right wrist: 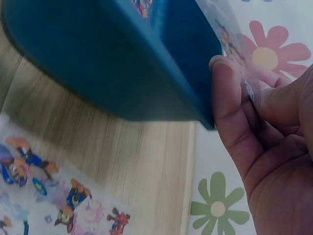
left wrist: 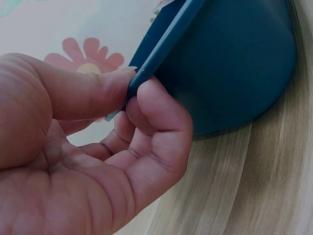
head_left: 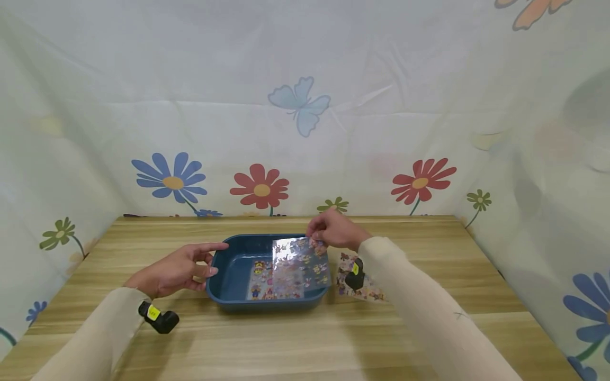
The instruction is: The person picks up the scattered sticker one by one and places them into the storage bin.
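Observation:
A blue plastic basin [head_left: 267,305] stands on the wooden table. At its left end, my left hand [head_left: 183,269] pinches the rim between thumb and curled fingers, as the left wrist view shows. My right hand [head_left: 337,229] pinches the upper right corner of a clear sticker sheet [head_left: 297,267] with small cartoon figures, tilted over the right half of the basin. Beneath it a second sticker sheet [head_left: 258,278] lies on the basin floor, partly covered. Another sticker sheet [right wrist: 63,196] lies on the table to the right of the basin, partly hidden by my right forearm in the head view.
The wooden table [head_left: 267,349] reaches back to a white cloth wall [head_left: 343,143] printed with flowers and butterflies. Cloth also hangs on the left and right sides. A black wrist camera [head_left: 159,317] sits on my left sleeve.

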`<state>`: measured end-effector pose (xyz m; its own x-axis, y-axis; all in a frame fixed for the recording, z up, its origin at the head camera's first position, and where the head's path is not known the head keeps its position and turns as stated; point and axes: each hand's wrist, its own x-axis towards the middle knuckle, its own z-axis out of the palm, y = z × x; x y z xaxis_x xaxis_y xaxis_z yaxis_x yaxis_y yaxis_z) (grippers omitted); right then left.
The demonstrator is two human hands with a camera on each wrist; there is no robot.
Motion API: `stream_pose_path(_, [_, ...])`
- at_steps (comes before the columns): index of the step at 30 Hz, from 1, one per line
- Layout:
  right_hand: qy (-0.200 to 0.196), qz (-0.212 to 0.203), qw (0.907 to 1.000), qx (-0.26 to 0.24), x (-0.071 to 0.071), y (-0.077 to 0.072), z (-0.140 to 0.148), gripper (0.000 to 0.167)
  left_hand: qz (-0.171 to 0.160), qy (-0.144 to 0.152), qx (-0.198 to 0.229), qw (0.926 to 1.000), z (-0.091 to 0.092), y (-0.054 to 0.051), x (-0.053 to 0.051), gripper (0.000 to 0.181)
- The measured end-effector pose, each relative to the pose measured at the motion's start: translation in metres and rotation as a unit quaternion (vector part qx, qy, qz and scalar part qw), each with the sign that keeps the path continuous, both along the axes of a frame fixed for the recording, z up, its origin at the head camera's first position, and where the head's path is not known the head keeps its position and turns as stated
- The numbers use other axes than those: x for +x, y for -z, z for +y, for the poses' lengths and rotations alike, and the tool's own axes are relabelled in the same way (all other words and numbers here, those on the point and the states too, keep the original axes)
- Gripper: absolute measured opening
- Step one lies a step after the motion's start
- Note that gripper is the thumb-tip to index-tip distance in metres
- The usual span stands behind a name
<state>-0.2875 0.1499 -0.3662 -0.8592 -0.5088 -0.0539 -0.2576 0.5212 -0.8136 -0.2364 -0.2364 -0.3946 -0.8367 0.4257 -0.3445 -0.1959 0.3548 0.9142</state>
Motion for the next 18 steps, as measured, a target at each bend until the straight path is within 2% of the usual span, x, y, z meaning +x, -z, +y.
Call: stream_pose_path(18, [-0.019,-0.008,0.9994,0.029,0.000,-0.002,-0.032,0.019,0.000,0.005,0.001,1.0000,-0.001,0.000,0.000,0.075])
